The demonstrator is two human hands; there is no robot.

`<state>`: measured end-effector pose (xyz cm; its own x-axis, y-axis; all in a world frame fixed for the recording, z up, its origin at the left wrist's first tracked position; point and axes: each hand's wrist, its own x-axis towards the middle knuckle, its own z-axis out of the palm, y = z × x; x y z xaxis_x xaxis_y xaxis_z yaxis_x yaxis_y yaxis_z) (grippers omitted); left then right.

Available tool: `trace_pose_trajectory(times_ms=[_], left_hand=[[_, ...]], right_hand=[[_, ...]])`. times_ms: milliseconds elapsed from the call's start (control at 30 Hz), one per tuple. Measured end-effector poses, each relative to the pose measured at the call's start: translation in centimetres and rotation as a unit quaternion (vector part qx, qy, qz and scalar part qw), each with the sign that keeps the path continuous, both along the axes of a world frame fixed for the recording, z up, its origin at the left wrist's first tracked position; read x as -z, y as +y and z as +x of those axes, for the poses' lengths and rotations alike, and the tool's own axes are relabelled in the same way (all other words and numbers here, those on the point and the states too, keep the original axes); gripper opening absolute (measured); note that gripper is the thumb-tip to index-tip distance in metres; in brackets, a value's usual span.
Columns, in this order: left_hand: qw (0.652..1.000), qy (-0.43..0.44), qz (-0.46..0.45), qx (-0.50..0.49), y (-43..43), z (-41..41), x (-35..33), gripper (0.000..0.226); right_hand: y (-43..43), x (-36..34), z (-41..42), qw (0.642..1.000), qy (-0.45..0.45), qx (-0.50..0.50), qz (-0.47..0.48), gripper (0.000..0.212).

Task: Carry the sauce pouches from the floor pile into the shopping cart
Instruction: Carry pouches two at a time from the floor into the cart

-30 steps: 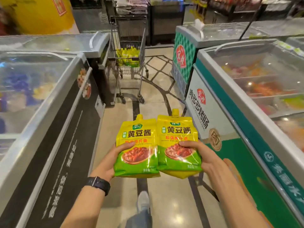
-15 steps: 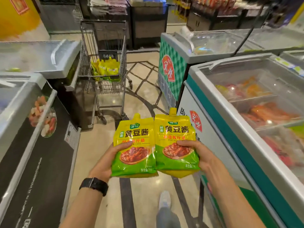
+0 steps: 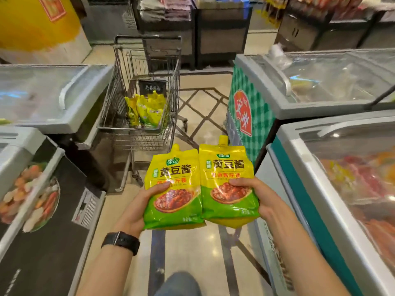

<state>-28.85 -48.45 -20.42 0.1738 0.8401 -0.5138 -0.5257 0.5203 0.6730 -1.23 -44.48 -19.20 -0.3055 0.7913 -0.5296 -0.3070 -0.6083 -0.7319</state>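
Observation:
Two yellow-and-green sauce pouches with spouts are held upright, side by side, in front of me. My left hand (image 3: 136, 208) grips the left pouch (image 3: 173, 184) from its left edge, thumb on the front. My right hand (image 3: 259, 199) grips the right pouch (image 3: 226, 178) from its right edge. The wire shopping cart (image 3: 171, 116) stands just ahead and to the left in the aisle. Several more yellow pouches (image 3: 147, 110) lie in its basket. The floor pile is out of view.
Chest freezers line both sides of the aisle: glass-topped ones on the left (image 3: 53, 97) and on the right (image 3: 333, 167), plus a green checked one (image 3: 250, 107) ahead on the right. Dark display stands (image 3: 213, 39) close the far end. My knee (image 3: 179, 283) shows at the bottom.
I have walked forward along the aisle, so the cart is much closer and larger. Both hands keep the same hold on the two pouches.

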Motion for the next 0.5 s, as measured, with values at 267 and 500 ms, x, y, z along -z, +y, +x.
trace_pose_trajectory(times_ms=[267,500], left_hand=[[1.000,-0.003,-0.003,-0.016,18.7,-1.8,0.9,0.041],[1.000,-0.022,0.011,0.001,33.6,-2.5,-0.3,0.043]], right_hand=[[18.2,-0.4,-2.4,1.000,-0.027,-0.001,-0.012,0.029],[32.0,-1.6,-2.9,0.999,-0.039,0.007,0.004,0.053]])
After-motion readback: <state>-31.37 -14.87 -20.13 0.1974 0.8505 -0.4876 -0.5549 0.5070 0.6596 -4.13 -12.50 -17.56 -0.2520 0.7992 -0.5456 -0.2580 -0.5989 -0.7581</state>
